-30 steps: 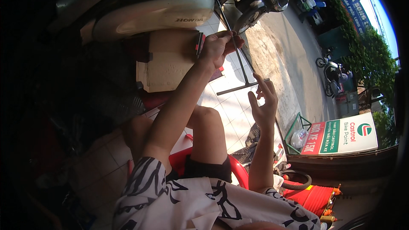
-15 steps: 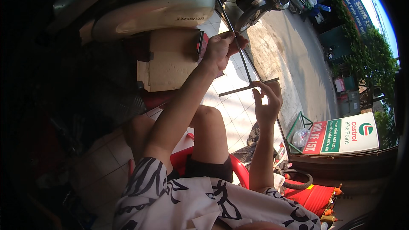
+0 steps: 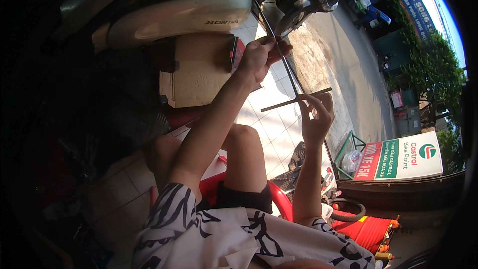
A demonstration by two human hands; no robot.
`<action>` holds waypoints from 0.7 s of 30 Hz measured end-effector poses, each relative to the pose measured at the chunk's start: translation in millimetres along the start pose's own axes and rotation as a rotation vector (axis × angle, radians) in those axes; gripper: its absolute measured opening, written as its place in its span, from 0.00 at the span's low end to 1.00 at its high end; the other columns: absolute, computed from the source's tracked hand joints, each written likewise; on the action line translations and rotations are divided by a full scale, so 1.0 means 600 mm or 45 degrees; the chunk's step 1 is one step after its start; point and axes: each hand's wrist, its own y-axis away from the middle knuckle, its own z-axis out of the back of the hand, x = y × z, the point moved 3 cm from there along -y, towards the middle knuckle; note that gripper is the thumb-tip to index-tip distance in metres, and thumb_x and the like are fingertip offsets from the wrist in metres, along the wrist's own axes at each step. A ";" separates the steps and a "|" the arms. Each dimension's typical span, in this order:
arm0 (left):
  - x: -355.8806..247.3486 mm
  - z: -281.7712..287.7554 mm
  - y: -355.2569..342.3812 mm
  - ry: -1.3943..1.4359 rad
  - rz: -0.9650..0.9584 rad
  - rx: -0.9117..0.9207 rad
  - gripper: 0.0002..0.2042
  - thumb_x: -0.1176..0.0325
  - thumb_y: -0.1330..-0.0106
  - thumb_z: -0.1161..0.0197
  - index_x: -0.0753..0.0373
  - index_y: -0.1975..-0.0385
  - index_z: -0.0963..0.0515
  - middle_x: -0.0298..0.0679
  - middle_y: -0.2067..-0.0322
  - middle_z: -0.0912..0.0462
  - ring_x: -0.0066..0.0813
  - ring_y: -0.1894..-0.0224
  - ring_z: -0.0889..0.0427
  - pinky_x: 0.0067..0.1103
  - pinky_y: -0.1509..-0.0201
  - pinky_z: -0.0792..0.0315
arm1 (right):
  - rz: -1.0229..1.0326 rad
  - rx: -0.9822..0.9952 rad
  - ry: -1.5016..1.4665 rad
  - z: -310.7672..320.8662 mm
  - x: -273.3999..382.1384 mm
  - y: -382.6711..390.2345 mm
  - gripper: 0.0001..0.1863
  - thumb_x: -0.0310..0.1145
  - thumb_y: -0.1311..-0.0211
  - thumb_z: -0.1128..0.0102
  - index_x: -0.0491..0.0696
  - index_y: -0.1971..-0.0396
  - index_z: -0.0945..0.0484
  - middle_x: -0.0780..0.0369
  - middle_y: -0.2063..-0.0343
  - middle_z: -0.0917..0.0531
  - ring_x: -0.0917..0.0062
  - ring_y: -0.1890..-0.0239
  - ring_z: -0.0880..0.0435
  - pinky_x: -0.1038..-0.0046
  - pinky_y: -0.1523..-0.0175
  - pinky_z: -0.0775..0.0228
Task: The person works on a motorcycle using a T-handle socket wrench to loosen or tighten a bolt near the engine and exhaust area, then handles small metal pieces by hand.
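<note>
A long, thin metal T-handle wrench (image 3: 288,73) runs slantwise in front of me. Its far end reaches up to the dark edge beside the motorbike's pale muffler-like cover; what it meets there is hidden in shadow. Partway along the shaft, my left hand (image 3: 259,59) is closed around it, thumb and fingers pinching. At the near end, my right hand (image 3: 317,117) holds the crossbar close to its joint with the shaft, thumb and forefinger bent against it. The bar sticks out on both sides of those fingers.
The motorbike's pale, rounded panel (image 3: 184,20) hangs at the upper left over a cardboard piece (image 3: 201,72). Another motorbike (image 3: 311,0) stands beyond. A red stool (image 3: 284,204) is under me. To the right are a signboard (image 3: 403,157), a black tyre (image 3: 351,210) and a red case (image 3: 366,231).
The wrench's crossbar and my right hand have shifted slightly to the right. My left hand stays almost in place on the shaft.
</note>
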 end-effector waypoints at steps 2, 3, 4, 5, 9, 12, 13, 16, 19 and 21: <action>-0.002 -0.002 0.001 -0.007 0.007 0.019 0.08 0.75 0.27 0.54 0.72 0.61 0.28 0.52 0.61 0.19 0.43 0.53 0.17 0.32 0.44 0.21 | 0.016 -0.022 0.019 0.002 0.001 -0.001 0.12 0.19 0.54 0.30 0.52 0.68 0.14 0.67 0.74 0.28 0.81 0.75 0.30 0.77 0.70 0.36; -0.003 0.000 -0.001 0.002 0.009 0.035 0.08 0.75 0.27 0.54 0.72 0.61 0.28 0.52 0.61 0.19 0.43 0.52 0.17 0.32 0.44 0.21 | 0.036 -0.023 0.026 0.002 0.002 -0.003 0.12 0.20 0.54 0.30 0.52 0.69 0.14 0.67 0.74 0.28 0.80 0.75 0.29 0.77 0.70 0.35; -0.005 0.002 -0.004 0.010 0.011 0.051 0.08 0.75 0.27 0.54 0.72 0.61 0.28 0.52 0.61 0.19 0.43 0.52 0.18 0.32 0.44 0.21 | 0.055 -0.024 0.032 0.001 0.002 -0.004 0.12 0.20 0.53 0.30 0.52 0.69 0.14 0.67 0.74 0.28 0.80 0.75 0.29 0.76 0.70 0.34; -0.005 0.003 -0.005 0.019 0.013 0.067 0.08 0.75 0.27 0.54 0.72 0.61 0.28 0.52 0.61 0.19 0.44 0.52 0.18 0.32 0.43 0.21 | 0.074 -0.025 0.037 0.001 0.003 -0.006 0.12 0.20 0.53 0.30 0.52 0.69 0.14 0.67 0.74 0.28 0.80 0.74 0.28 0.76 0.70 0.34; -0.003 -0.002 -0.005 0.056 0.018 0.064 0.09 0.75 0.26 0.56 0.72 0.61 0.28 0.53 0.59 0.19 0.44 0.51 0.18 0.32 0.42 0.22 | 0.103 -0.072 0.082 0.004 -0.005 -0.015 0.16 0.22 0.56 0.28 0.53 0.64 0.14 0.66 0.74 0.27 0.78 0.75 0.27 0.74 0.69 0.33; -0.002 -0.005 -0.004 0.103 0.030 0.071 0.10 0.73 0.26 0.57 0.72 0.60 0.27 0.53 0.58 0.20 0.44 0.49 0.19 0.32 0.41 0.23 | 0.089 -0.155 0.174 0.006 -0.026 -0.019 0.25 0.26 0.61 0.25 0.55 0.56 0.16 0.65 0.74 0.26 0.77 0.74 0.27 0.73 0.69 0.32; -0.001 -0.008 -0.002 0.098 0.037 0.084 0.11 0.73 0.25 0.57 0.72 0.59 0.27 0.53 0.57 0.20 0.44 0.49 0.19 0.33 0.41 0.23 | 0.114 -0.163 0.195 0.005 -0.035 -0.019 0.25 0.25 0.62 0.25 0.55 0.57 0.16 0.65 0.74 0.27 0.77 0.73 0.27 0.73 0.68 0.32; 0.000 -0.012 0.003 0.019 0.077 0.108 0.14 0.70 0.24 0.60 0.72 0.57 0.27 0.52 0.55 0.20 0.43 0.48 0.20 0.34 0.39 0.24 | 0.166 -0.214 0.283 -0.005 -0.056 -0.011 0.21 0.28 0.60 0.25 0.55 0.59 0.16 0.66 0.75 0.29 0.75 0.70 0.29 0.71 0.63 0.33; 0.001 -0.014 0.006 -0.026 0.106 0.137 0.15 0.68 0.24 0.62 0.72 0.56 0.28 0.51 0.53 0.21 0.43 0.47 0.21 0.35 0.38 0.26 | 0.242 -0.359 0.492 -0.021 -0.061 -0.003 0.12 0.39 0.49 0.30 0.55 0.63 0.17 0.66 0.75 0.30 0.72 0.67 0.30 0.65 0.54 0.36; -0.001 -0.015 0.008 -0.039 0.110 0.150 0.15 0.68 0.24 0.62 0.72 0.55 0.28 0.51 0.53 0.21 0.43 0.46 0.21 0.35 0.38 0.26 | 0.386 -0.516 0.717 -0.027 -0.056 -0.005 0.12 0.47 0.42 0.37 0.56 0.66 0.18 0.65 0.75 0.31 0.70 0.67 0.31 0.60 0.49 0.41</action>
